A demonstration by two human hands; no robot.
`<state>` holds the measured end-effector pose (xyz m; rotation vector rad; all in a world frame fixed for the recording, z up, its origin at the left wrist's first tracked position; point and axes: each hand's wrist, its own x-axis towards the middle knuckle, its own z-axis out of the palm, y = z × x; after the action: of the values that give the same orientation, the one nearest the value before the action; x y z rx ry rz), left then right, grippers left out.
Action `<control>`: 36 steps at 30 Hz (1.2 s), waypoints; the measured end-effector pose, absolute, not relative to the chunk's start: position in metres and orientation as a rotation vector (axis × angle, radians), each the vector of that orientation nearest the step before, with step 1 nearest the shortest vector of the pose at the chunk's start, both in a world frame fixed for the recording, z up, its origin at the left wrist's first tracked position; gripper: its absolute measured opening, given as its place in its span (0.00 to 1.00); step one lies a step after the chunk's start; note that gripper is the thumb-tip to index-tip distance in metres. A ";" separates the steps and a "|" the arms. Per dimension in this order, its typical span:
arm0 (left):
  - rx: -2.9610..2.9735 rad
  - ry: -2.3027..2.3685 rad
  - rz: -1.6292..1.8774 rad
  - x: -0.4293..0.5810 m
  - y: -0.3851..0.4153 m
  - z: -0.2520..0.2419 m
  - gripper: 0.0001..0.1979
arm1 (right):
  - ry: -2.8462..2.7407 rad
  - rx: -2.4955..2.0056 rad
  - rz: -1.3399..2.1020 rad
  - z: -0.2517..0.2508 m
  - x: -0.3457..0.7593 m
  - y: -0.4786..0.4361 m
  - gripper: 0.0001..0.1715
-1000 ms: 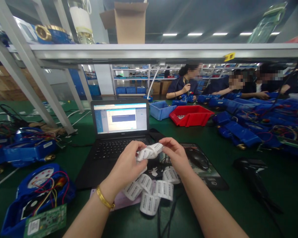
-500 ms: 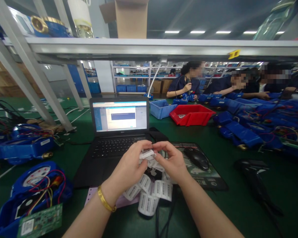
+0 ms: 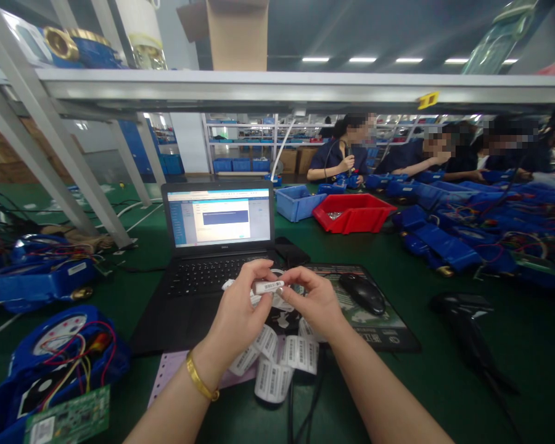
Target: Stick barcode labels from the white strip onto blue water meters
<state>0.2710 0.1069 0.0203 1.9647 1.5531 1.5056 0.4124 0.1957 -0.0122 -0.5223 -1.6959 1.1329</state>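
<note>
A strip of white barcode labels (image 3: pixel 267 287) is pinched between my two hands above the laptop's front right corner. My left hand (image 3: pixel 239 303), with a gold bracelet at the wrist, grips its left side between thumb and fingers. My right hand (image 3: pixel 315 303) pinches the right end of the same piece. Below them, more of the curled labels (image 3: pixel 272 379) hang over a pink sheet (image 3: pixel 169 370) and the green table. The laptop (image 3: pixel 198 274) stands open behind my left hand with its screen lit. A black mouse (image 3: pixel 363 294) lies on a mouse pad (image 3: pixel 398 333) right of my right hand.
A blue meter housing with loose wires (image 3: pixel 69 345) and a green circuit board (image 3: pixel 74 416) sit at left. On the right lies a black barcode scanner (image 3: pixel 467 333). Behind are a red bin (image 3: pixel 354 214), a blue bin (image 3: pixel 296 203) and co-workers. A shelf (image 3: pixel 240 86) crosses overhead.
The held label piece has turned flatter and its barcode now faces me more clearly. Both hands stay close together on it. The whole view has shifted slightly.
</note>
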 end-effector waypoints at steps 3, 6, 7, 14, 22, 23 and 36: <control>1.943 1.556 1.500 0.271 0.108 0.019 0.22 | -1.718 -0.506 1.086 -0.011 0.412 0.195 0.04; 1.902 1.567 1.497 0.272 0.109 0.018 0.22 | -1.730 -0.476 1.005 -0.009 0.412 0.194 0.03; 1.884 1.575 1.496 0.272 0.110 0.018 0.22 | -1.736 -0.465 0.974 -0.009 0.413 0.194 0.02; 1.873 1.643 1.486 0.274 0.112 0.017 0.20 | -1.743 -0.457 0.737 -0.009 0.413 0.193 0.03; 1.964 2.008 1.254 0.276 0.113 0.009 0.24 | -1.426 -0.526 1.082 -0.022 0.417 0.209 0.12; 1.998 2.027 1.267 0.277 0.108 0.011 0.26 | -1.371 -0.550 1.144 -0.024 0.418 0.211 0.13; 1.867 2.704 1.333 0.201 -0.096 0.018 0.21 | -1.238 -0.867 1.342 -0.016 0.423 0.202 0.20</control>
<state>0.2006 -0.0959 0.0183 1.8675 2.7038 1.3332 0.4231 0.2023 -0.0161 -0.8665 -1.2376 1.3421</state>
